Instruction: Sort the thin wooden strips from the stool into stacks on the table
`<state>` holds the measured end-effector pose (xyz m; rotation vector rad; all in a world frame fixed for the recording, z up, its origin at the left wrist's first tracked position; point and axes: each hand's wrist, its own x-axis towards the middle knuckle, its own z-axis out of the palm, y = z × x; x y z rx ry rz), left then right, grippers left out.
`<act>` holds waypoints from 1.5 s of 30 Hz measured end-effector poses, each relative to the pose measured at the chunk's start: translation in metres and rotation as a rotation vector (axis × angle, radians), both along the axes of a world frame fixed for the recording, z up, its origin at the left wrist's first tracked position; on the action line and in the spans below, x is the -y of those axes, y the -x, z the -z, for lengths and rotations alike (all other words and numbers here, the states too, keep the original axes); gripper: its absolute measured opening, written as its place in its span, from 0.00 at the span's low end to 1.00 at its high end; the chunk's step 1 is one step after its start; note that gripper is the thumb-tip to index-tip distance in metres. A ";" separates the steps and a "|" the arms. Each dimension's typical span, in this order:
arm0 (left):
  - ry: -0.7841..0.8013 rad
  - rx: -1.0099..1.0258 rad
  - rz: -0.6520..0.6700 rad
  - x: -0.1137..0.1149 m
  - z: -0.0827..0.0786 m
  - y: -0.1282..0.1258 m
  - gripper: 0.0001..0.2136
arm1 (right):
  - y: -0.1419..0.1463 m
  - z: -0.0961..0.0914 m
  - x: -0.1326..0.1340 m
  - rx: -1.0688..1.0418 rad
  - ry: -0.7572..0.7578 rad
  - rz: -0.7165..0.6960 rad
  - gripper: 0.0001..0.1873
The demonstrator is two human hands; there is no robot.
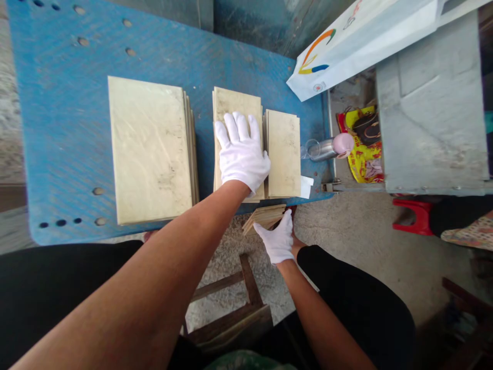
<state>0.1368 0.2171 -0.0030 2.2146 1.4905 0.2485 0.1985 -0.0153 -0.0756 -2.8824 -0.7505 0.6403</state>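
My left hand [243, 151], in a white glove, lies flat with spread fingers on the middle stack of cream-coloured boards [231, 100]. Close to its right side sits a narrower stack of similar boards [284, 154]. A larger stack of wide boards [152, 151] stands to the left, its top face smudged with dark marks. Below the table's front edge, my right hand [278, 239], also gloved in white, is closed around a smaller bundle of boards [264, 218], thumb at one side and fingers at the other. The bundle's lower part is hidden.
The stacks rest on a blue table [69, 128] with round holes. At the right are a metal flask with a pink lid [341, 145], a white bag [346, 46], a grey metal surface [431, 103] and a red stool [412, 216]. A wooden stool [231, 318] stands below.
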 end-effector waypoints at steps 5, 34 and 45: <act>0.019 -0.012 0.008 0.000 -0.001 0.000 0.40 | 0.008 0.024 -0.007 0.017 -0.024 0.024 0.76; 0.029 -0.046 0.018 -0.001 -0.001 -0.001 0.40 | 0.016 0.022 -0.010 0.090 0.006 0.085 0.77; 0.009 -0.007 0.012 -0.001 0.007 -0.001 0.40 | 0.006 0.017 0.003 0.119 -0.039 0.060 0.71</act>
